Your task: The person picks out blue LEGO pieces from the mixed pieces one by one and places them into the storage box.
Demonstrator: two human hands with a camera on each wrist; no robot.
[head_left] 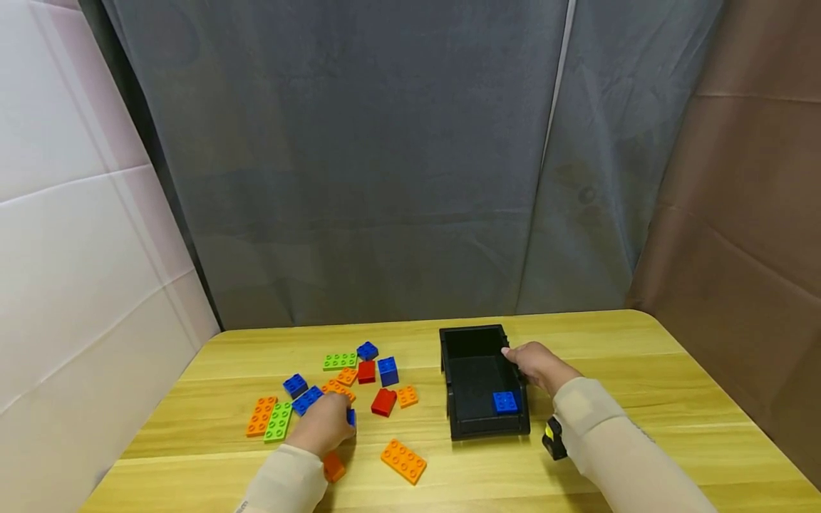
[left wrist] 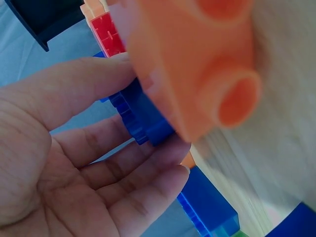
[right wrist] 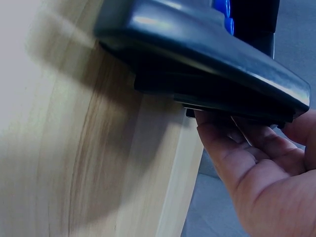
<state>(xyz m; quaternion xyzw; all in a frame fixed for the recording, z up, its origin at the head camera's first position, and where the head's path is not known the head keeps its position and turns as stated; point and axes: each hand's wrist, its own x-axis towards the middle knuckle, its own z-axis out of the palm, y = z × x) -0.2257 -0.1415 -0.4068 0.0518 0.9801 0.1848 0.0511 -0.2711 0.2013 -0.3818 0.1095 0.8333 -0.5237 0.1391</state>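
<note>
With thumb and fingers, my left hand (head_left: 326, 425) pinches a blue toy building brick (left wrist: 143, 116) among the loose bricks on the left. An orange brick (left wrist: 197, 64) looms close in front of it in the left wrist view and hides part of the blue one. My right hand (head_left: 541, 365) grips the right side wall of a black plastic bin (head_left: 474, 381), thumb over the rim and fingers beneath the side, as the right wrist view shows. Inside the bin, towards its near end, lies one blue brick (head_left: 504, 402).
Several blue, red, orange and green bricks lie scattered around the left hand, including a green one (head_left: 278, 422) and a red one (head_left: 383, 402). An orange brick (head_left: 403, 461) sits nearer the front. The wooden table (head_left: 596, 342) ends at a grey curtain (head_left: 385, 178).
</note>
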